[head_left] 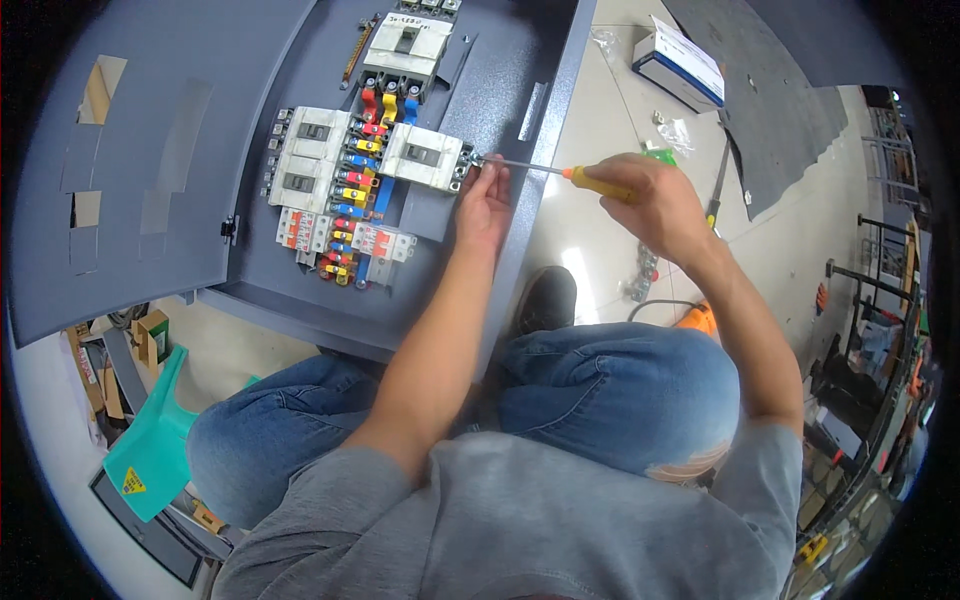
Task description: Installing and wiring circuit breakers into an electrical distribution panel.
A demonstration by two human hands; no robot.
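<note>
Right hand (655, 205) grips screwdriver (560, 172), tip at breaker (422, 157) edge; left hand (485, 205) steadies the tip, fingers pinched there.

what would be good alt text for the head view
Right hand drives a yellow-handled screwdriver into the right edge of a white breaker in an open grey panel lying on the floor, while the left hand steadies that breaker. The person crouches in jeans.
</note>
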